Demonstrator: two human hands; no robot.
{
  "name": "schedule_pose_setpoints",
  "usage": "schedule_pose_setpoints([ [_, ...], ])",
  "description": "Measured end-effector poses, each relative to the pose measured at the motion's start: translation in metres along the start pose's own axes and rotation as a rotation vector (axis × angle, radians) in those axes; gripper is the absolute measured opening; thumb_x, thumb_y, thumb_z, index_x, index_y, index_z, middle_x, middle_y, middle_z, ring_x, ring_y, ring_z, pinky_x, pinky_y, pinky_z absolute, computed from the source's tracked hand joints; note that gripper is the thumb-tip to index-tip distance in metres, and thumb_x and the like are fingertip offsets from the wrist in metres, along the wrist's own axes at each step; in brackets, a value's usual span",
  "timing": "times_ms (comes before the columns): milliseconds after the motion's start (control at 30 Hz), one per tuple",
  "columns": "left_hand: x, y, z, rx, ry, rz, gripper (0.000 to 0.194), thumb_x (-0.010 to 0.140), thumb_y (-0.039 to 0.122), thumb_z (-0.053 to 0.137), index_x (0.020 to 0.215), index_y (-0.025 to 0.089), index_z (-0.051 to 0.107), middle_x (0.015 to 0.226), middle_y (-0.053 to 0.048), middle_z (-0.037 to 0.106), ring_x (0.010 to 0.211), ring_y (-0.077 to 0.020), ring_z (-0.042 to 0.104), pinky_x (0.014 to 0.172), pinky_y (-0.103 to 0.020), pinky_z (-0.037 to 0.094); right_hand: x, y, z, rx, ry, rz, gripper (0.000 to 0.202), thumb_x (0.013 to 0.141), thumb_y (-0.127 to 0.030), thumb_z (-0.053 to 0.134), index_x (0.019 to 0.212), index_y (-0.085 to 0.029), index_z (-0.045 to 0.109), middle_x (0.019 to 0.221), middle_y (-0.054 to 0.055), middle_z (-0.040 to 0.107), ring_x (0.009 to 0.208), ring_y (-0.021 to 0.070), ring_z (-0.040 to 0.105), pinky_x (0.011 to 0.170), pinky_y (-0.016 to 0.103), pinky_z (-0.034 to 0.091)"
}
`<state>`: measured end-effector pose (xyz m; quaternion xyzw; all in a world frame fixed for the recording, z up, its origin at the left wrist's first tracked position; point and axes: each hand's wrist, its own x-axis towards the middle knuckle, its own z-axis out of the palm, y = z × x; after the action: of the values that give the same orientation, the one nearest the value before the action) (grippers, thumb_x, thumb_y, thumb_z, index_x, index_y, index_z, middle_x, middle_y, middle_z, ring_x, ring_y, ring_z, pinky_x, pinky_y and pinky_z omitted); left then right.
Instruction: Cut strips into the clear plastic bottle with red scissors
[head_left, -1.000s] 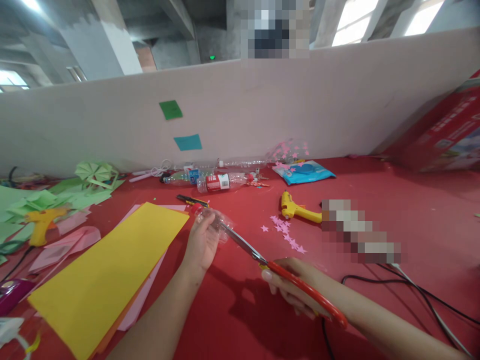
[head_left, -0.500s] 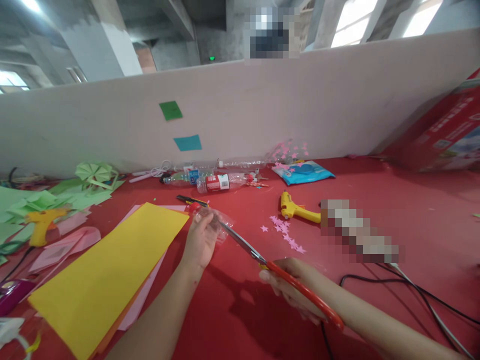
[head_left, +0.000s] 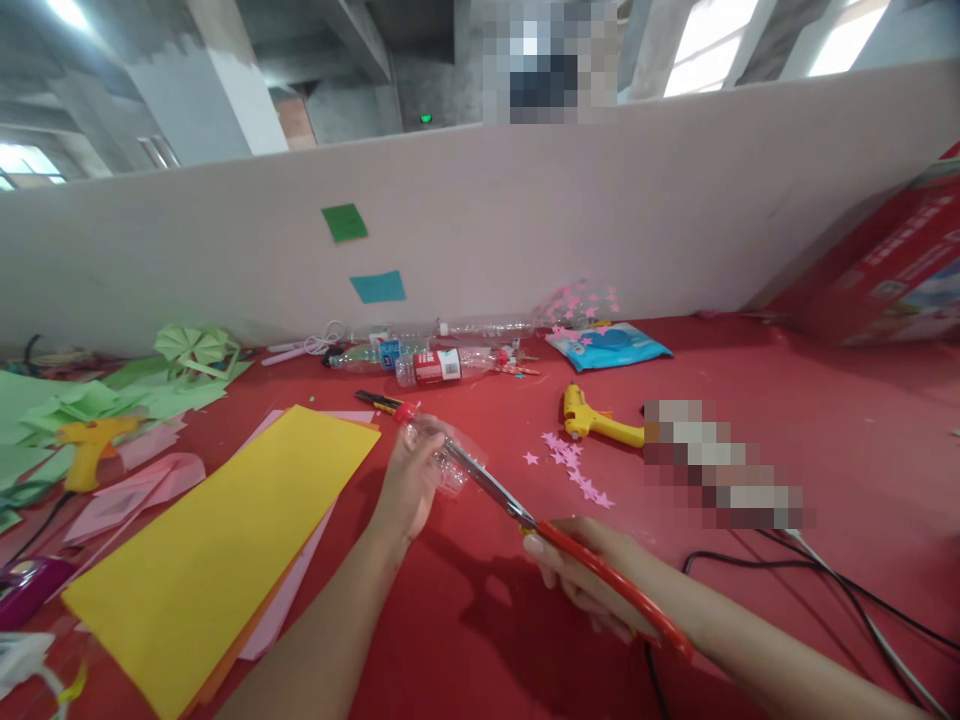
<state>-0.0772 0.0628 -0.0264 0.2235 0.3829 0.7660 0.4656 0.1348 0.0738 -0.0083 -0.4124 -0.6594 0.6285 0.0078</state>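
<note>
Left hand (head_left: 409, 482): gripping red-capped clear plastic bottle (head_left: 451, 474) | Right hand (head_left: 609, 546): gripping red-handled scissors (head_left: 568, 544), blades at the bottle

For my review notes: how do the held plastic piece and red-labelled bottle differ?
The clear plastic piece is in the left hand; the red-labelled bottle lies on the table. The piece shows no label; the bottle bears a red label. Scissors reach the piece, not the bottle. Both are see-through.
</note>
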Motion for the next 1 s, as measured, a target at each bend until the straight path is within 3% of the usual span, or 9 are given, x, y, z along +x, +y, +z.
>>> schedule_pose_setpoints([
  [333, 0.0031, -0.0007, -0.0036, 0.001, -0.031, 0.029, 0.026, 0.065, 0.014, 0.074, 0.085, 0.019, 0.059, 0.079, 0.002, 0.065, 0.077, -0.0095, 0.059, 0.077, -0.023, 0.043, 0.0023, 0.0, -0.0003, -0.076, 0.098, 0.06, 0.049, 0.078, -0.065, 0.058, 0.065, -0.02, 0.043, 0.046, -0.009, 0.039, 0.028, 0.0042, 0.036, 0.025, 0.015, 0.028],
  [600, 0.0018, -0.0026, -0.0037, 0.047, -0.052, 0.028, 0.029, 0.063, 0.017, 0.075, 0.087, 0.021, 0.059, 0.08, 0.003, 0.063, 0.077, -0.0106, 0.058, 0.077, -0.026, 0.042, 0.0016, 0.0007, -0.0016, -0.015, -0.002, -0.003, 0.05, 0.082, -0.067, 0.047, 0.068, -0.019, 0.047, 0.039, -0.01, 0.037, 0.028, 0.0048, 0.036, 0.029, 0.014, 0.03],
  [1000, -0.0001, -0.0091, -0.0034, 0.052, -0.091, 0.007, 0.03, 0.063, 0.017, 0.075, 0.088, 0.021, 0.058, 0.082, 0.003, 0.061, 0.078, -0.0108, 0.056, 0.079, -0.027, 0.042, 0.0029, -0.0001, -0.0008, -0.018, 0.069, 0.062, 0.049, 0.08, -0.064, 0.056, 0.063, -0.02, 0.042, 0.042, -0.011, 0.036, 0.028, 0.0034, 0.033, 0.026, 0.014, 0.027],
])
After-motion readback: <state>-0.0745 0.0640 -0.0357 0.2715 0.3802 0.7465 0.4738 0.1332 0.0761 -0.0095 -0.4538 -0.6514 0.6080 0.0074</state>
